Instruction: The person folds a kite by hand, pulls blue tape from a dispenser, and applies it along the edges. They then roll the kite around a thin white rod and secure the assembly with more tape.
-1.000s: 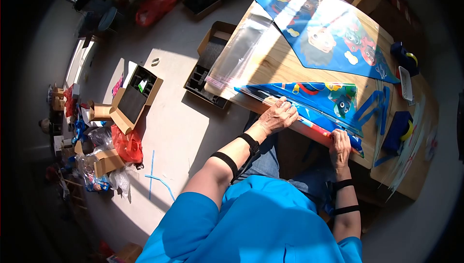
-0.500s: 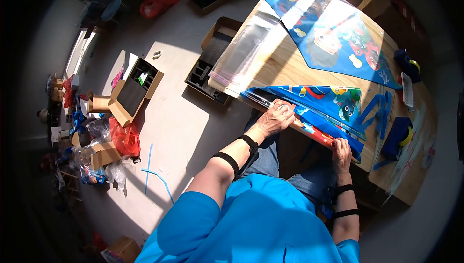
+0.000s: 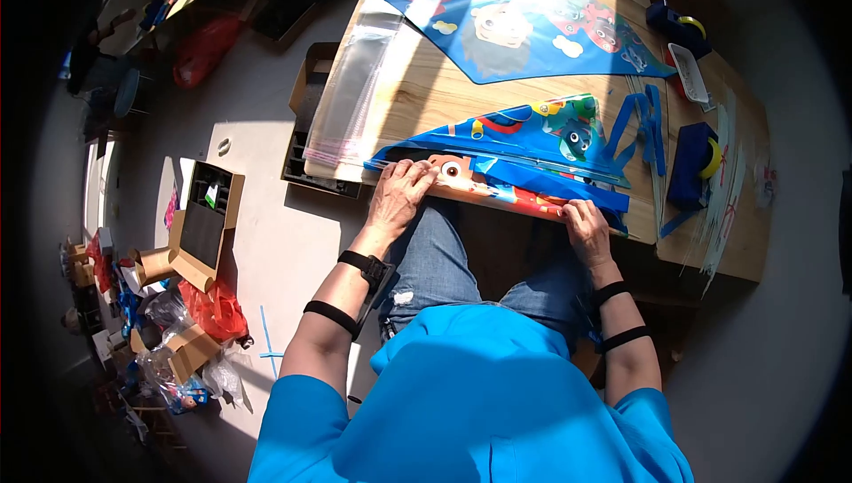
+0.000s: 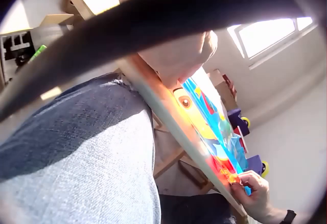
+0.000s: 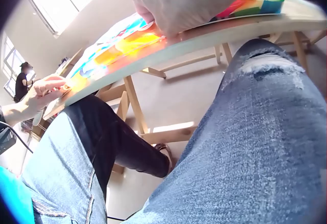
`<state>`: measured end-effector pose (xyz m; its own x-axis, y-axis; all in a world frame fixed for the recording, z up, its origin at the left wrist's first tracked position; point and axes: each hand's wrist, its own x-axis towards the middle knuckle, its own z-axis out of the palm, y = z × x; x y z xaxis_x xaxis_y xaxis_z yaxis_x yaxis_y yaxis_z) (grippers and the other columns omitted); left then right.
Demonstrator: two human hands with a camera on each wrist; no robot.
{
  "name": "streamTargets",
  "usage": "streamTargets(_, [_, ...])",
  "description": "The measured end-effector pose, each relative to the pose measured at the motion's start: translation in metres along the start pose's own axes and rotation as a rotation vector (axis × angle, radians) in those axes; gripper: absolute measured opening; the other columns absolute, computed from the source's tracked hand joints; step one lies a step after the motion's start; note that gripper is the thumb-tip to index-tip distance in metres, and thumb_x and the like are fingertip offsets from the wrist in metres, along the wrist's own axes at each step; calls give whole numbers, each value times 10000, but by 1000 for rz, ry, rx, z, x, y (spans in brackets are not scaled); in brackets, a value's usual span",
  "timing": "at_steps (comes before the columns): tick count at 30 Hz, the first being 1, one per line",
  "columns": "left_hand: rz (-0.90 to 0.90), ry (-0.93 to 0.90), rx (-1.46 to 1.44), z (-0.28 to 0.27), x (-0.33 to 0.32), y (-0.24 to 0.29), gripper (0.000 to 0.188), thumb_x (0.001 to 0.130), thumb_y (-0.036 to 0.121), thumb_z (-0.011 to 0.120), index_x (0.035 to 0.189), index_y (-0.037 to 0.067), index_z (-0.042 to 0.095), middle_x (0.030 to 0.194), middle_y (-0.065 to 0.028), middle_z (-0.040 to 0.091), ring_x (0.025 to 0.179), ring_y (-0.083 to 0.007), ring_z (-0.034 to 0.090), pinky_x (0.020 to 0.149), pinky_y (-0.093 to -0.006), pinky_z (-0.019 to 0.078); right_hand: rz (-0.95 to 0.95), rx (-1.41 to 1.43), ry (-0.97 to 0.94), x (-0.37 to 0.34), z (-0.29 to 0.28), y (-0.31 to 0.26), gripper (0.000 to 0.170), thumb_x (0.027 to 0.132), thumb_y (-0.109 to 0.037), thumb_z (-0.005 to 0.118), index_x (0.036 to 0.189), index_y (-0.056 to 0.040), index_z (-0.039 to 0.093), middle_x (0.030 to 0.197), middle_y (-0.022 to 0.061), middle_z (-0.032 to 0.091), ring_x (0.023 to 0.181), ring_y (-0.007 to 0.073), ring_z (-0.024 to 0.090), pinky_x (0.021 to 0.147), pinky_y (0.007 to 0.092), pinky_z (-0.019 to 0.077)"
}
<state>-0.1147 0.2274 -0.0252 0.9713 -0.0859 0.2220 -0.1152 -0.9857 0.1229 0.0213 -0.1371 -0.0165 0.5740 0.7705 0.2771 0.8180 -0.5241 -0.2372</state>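
Note:
A glossy blue plastic sheet (image 3: 524, 132) with cartoon prints lies folded along the table's front edge. Near the left end of its fold, my left hand (image 3: 401, 197) pinches the edge with bent fingers, beside a printed brown face with a big eye. My right hand (image 3: 587, 230) grips the fold's right end between thumb and fingers. In the left wrist view the right hand (image 4: 253, 191) shows at the far end of the colourful strip, while a dark strap crosses much of the picture. The right wrist view has the left hand (image 5: 43, 95) at the table corner.
A second printed sheet (image 3: 506, 30) is spread behind. Clear plastic sleeves (image 3: 351, 97) lie at the left. Rightward are blue tape dispensers (image 3: 688, 168), a white tray (image 3: 690, 73), blue strips (image 3: 652, 123) and thin pale rods (image 3: 723, 186). An open carton (image 3: 306, 128) stands beside the table.
My left hand has slid left along the fold, away from the right hand, uncovering the printed face. The right hand stays at the right end. The head view has shifted.

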Motion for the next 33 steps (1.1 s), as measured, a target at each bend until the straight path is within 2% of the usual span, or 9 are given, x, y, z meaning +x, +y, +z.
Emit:
streamTargets(2, [33,-59,-7,2,2,-4,348,837,105,579,1184,118,598,1187,-31,590,1110,-219,553,1001,-390,411,6,-23,1,-2,3,2,181,777,-26,664,952,-51,622,975,87,630,898,246,613,790,353,514])
streamTargets(5, [82,-118,66,-3,6,-2,341,832,109,583,1172,110,604,1170,-38,594,1083,-215,563,976,-382,432,9,-25,4,-4,1,0,198,769,-35,683,959,-52,630,986,88,635,914,243,618,797,355,517])
streamTargets(8, [91,-83,52,3,1,-1,342,817,106,615,1159,104,614,1154,-52,613,1081,-248,575,962,-407,461,33,8,-2,-2,-5,-7,201,765,-43,703,953,-56,635,984,85,639,925,242,622,797,361,519])
streamTargets(12, [64,-35,37,3,-1,1,385,819,111,618,1203,106,602,1164,-51,609,1090,-255,567,992,-414,440,59,50,23,0,-9,-6,186,763,-44,707,934,-63,635,960,77,641,901,250,624,790,363,516])
streamTargets(15, [46,57,62,-3,6,2,502,829,115,642,1319,121,534,1254,-43,573,1187,-254,516,1068,-421,363,127,109,7,4,-7,2,177,763,-42,703,924,-73,634,926,68,644,880,257,624,768,375,510])
streamTargets(18, [17,152,-45,-11,16,6,519,832,139,660,1328,129,510,1306,-40,542,1226,-252,492,1081,-427,348,203,160,14,13,-5,13,166,773,-38,693,921,-86,634,866,67,644,844,267,625,738,391,496])
streamTargets(27, [-30,-60,-66,-8,37,22,824,718,120,769,1447,177,389,1467,-1,425,1358,-231,382,1179,-473,177,439,413,-88,35,-4,39,154,835,-104,686,962,-29,642,897,127,690,825,299,682,714,384,538])
streamTargets(31, [-27,-7,-25,-7,48,24,867,714,131,776,1468,184,351,1473,3,413,1356,-228,378,1174,-494,166,514,512,-185,37,-3,54,174,880,-165,655,977,-21,672,843,162,707,799,292,702,722,358,532])
streamTargets(33, [15,58,10,-6,49,23,807,744,165,760,1453,186,375,1454,5,433,1351,-218,383,1173,-492,172,565,550,-208,36,-4,59,199,884,-197,653,976,-22,678,843,155,711,788,298,698,725,366,529])
